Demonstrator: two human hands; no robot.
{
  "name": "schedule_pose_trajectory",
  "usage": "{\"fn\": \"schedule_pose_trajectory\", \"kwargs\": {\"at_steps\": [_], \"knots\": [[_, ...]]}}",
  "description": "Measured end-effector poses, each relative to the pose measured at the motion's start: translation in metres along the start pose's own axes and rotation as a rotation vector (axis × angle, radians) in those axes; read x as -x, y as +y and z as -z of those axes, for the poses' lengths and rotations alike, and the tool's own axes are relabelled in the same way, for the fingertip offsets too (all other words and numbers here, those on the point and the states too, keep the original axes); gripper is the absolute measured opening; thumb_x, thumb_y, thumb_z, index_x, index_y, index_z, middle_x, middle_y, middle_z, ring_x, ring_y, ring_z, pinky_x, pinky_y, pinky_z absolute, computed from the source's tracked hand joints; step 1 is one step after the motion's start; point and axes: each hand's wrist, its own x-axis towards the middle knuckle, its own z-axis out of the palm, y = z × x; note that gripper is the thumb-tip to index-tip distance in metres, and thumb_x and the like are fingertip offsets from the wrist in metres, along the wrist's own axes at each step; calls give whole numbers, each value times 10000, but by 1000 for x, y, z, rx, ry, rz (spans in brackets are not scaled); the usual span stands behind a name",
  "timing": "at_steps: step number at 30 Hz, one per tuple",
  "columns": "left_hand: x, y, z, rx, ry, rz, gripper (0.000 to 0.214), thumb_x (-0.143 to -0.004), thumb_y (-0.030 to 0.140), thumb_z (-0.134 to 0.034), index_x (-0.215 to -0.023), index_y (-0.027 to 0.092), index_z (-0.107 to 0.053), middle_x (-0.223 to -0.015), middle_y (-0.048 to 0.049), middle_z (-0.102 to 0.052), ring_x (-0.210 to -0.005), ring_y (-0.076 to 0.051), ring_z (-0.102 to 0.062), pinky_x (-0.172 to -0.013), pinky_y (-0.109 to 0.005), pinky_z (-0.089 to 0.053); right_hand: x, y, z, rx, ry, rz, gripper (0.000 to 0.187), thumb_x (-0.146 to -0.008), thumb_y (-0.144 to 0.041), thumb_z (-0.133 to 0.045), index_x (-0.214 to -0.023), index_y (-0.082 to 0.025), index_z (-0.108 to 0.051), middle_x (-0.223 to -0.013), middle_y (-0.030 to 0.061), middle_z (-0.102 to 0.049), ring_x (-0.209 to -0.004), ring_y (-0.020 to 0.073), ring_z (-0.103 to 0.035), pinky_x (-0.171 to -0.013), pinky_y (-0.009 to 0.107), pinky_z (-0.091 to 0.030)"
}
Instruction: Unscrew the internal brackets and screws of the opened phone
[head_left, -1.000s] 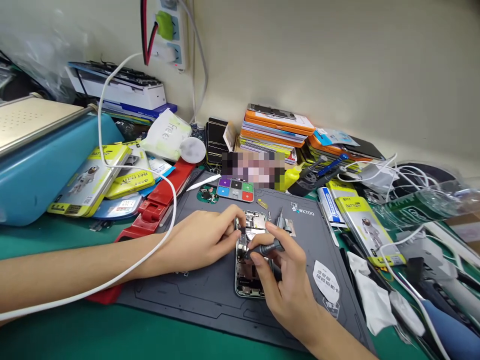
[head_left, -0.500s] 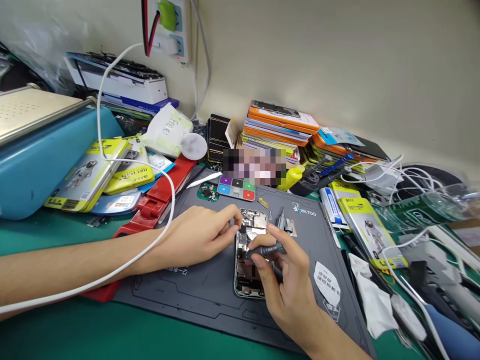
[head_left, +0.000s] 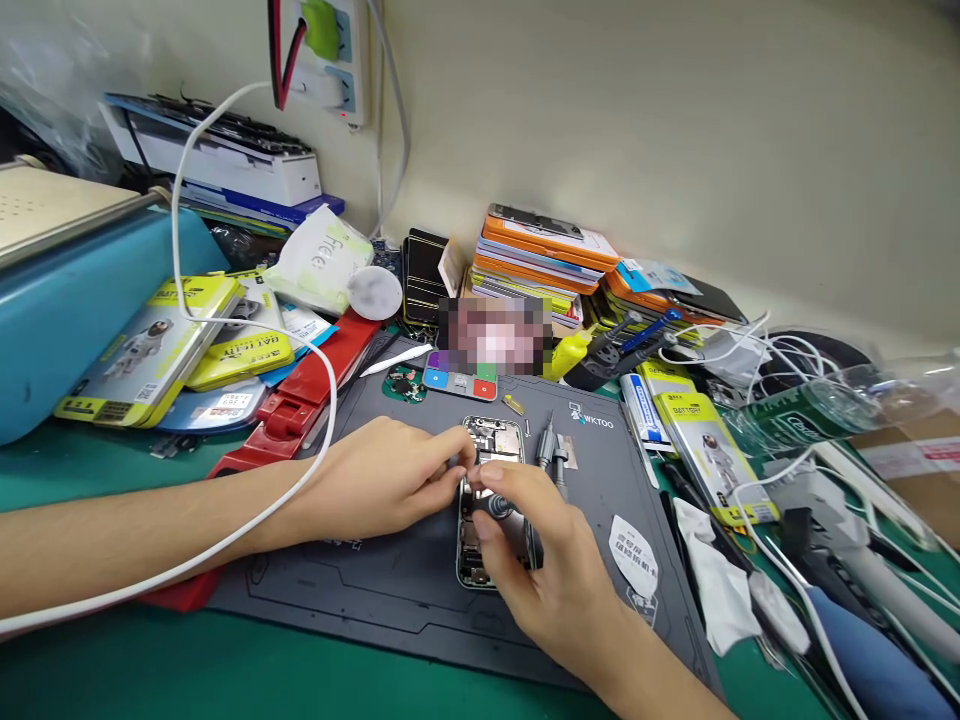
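An opened phone (head_left: 491, 445) with bare circuitry lies on a dark grey work mat (head_left: 420, 590). My left hand (head_left: 386, 480) rests at the phone's left edge, fingers pinched together against a small part there. My right hand (head_left: 540, 570) is closed around a dark screwdriver (head_left: 496, 506), held upright over the middle of the phone, its round cap facing the camera. The lower half of the phone is partly hidden by my right hand.
Two loose screwdriver bits (head_left: 551, 455) lie right of the phone, a coloured screw tray (head_left: 459, 381) behind it. A white cable (head_left: 247, 520) crosses my left forearm. Red tool (head_left: 300, 400), yellow battery packs (head_left: 150, 350), blue machine (head_left: 67, 300), stacked boxes (head_left: 547, 255) and cables (head_left: 780, 470) crowd the bench.
My right hand has swung the screwdriver from lying sideways to standing upright over the phone. The view has shifted slightly, and my left hand has stayed at the phone's edge.
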Motion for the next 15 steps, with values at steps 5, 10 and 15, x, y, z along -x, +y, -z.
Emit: {"fn": "schedule_pose_trajectory", "kwargs": {"at_steps": [5,10,15], "knots": [[2,-2,-2,-26,7,-66,65,-1092,280,-458,-1051,242,-491,-870,5,-754,-764,-238,-751,-626,-293,-381,2,-5,4,20,-31,51,773,-879,56,-510,-1611,-161,-397,-1559,174,-575,-1514,242,-539,-1221,437,-530],[3,-5,-4,-57,48,-199,88,-1069,242,-498,-1103,233,-578,-921,-4,-780,-801,-222,-763,-651,-297,-404,5,-2,6,23,-42,95,799,-889,82,-442,-1653,-131,-347,-1588,186,-559,-1548,225,-509,-1211,413,-538],[2,-6,-6,-64,48,-240,39,-997,254,-648,-974,222,-640,-841,20,-755,-734,-194,-733,-625,-297,-380,7,-1,4,130,3,127,736,-979,-92,-652,-1655,-150,-367,-1465,197,-648,-1393,275,-638,-1093,426,-619]]}}
